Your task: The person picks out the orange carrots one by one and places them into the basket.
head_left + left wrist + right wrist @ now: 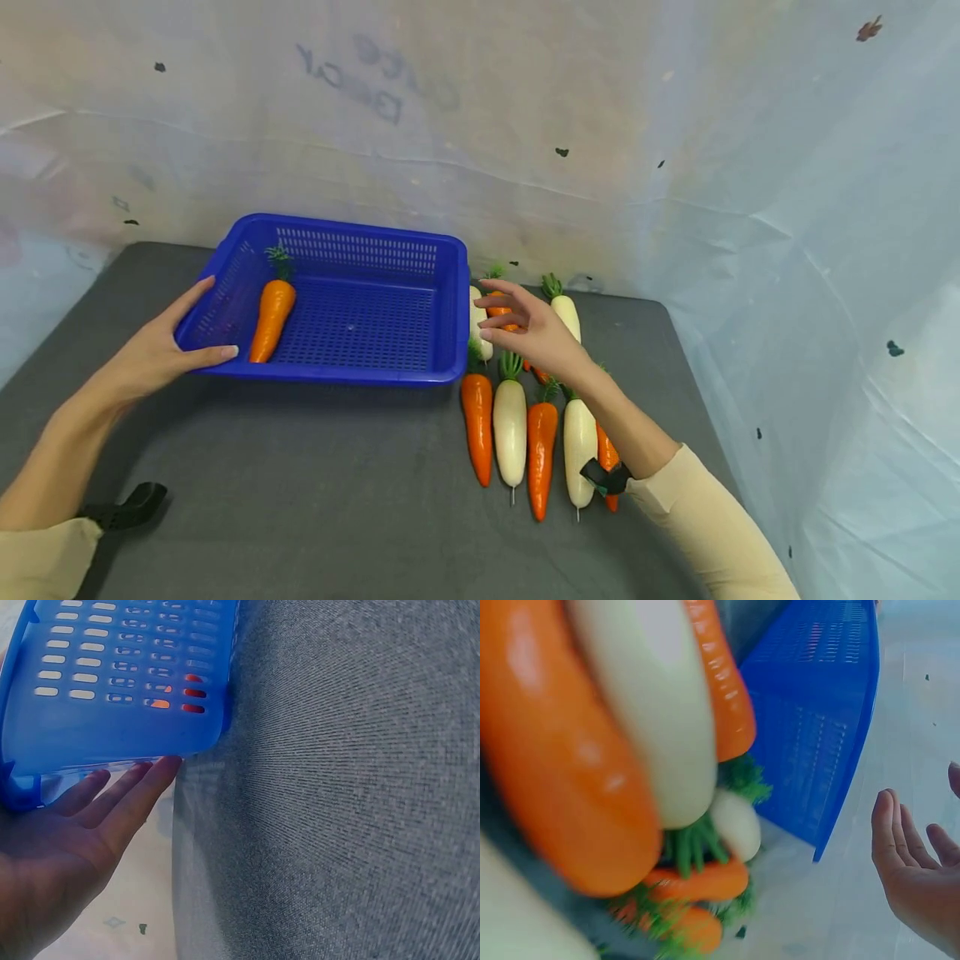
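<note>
A blue plastic basket (375, 374) stands toward the back left of the table, with one orange carrot (273, 320) lying at its left end. At the basket's front left corner, my left hand (161, 337) grips the rim, thumb over the edge and fingers along the outer wall (135, 742). Just off the basket's right end hovers my right hand (536, 329), fingers loosely bent and holding nothing. Beneath and around it lie several carrots (477, 425) and white radishes (510, 433) with green tops, side by side; the hand and forearm partly hide some.
The dark grey table (337, 492) reaches back to pale plastic sheeting (510, 108) that hangs behind and to the right. More vegetables, including a white radish (566, 315), lie farther back beside the basket.
</note>
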`<act>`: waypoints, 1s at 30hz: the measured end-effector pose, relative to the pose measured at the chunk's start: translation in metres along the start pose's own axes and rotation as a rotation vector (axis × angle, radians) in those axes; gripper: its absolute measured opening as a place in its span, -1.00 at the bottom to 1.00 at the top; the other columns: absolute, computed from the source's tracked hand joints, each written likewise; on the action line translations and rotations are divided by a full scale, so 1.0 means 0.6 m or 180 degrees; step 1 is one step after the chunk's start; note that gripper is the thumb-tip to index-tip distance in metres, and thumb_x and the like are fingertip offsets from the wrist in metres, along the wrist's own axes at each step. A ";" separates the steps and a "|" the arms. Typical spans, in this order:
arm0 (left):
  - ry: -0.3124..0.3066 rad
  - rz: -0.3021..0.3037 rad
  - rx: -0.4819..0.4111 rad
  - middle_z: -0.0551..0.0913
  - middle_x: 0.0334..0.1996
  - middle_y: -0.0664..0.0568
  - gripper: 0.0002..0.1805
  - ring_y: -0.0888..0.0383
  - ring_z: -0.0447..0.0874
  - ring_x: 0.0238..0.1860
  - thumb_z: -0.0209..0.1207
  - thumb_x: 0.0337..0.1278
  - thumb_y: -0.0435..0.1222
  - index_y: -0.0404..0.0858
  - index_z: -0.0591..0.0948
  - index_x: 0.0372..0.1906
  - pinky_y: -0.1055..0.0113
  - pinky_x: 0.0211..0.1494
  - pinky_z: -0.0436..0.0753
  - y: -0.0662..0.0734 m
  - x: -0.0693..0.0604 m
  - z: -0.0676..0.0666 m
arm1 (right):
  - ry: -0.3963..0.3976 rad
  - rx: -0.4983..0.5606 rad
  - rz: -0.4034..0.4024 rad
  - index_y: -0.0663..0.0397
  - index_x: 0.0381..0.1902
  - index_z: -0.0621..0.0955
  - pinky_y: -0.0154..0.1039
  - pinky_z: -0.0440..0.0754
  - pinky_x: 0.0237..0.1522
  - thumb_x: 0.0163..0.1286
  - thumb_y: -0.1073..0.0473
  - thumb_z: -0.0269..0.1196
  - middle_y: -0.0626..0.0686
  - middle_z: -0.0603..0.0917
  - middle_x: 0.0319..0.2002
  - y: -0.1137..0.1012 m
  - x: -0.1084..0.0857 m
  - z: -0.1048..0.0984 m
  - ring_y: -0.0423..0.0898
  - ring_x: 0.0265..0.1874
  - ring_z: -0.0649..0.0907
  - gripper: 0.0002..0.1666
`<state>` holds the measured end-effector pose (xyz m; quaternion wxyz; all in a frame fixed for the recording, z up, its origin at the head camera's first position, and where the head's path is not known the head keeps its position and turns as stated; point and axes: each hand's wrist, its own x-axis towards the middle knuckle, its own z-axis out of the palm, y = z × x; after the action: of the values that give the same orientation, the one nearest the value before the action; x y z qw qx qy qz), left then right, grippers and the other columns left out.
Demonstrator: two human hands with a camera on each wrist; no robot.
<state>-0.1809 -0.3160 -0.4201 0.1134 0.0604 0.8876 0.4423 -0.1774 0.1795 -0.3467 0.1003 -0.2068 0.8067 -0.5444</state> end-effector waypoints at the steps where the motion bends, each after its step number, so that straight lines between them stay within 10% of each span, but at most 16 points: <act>1: 0.0008 0.0011 0.0003 -0.42 0.53 -0.41 0.16 -0.67 -0.14 0.35 0.27 0.27 -0.09 0.24 -0.42 0.55 -0.62 0.19 0.01 0.000 0.001 0.000 | 0.0020 0.0014 0.0020 -0.27 0.46 0.33 -0.08 0.64 0.10 0.40 0.17 0.31 0.05 0.55 0.26 0.002 -0.007 -0.005 0.01 0.09 0.65 -0.27; 30: 0.0047 0.0094 0.0013 -0.41 0.54 -0.38 0.16 -0.67 -0.16 0.36 0.27 0.27 -0.10 0.21 -0.41 0.56 -0.62 0.18 0.00 -0.002 0.001 -0.001 | 0.0592 -0.0336 0.0326 -0.12 0.47 0.32 -0.20 0.69 -0.03 0.41 0.22 0.30 0.19 0.51 0.28 0.086 -0.207 -0.095 0.30 0.13 0.57 -0.27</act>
<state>-0.1814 -0.3171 -0.4211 0.1002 0.0705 0.8884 0.4425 -0.0999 0.2991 -0.3799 0.0416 -0.1190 0.8496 -0.5122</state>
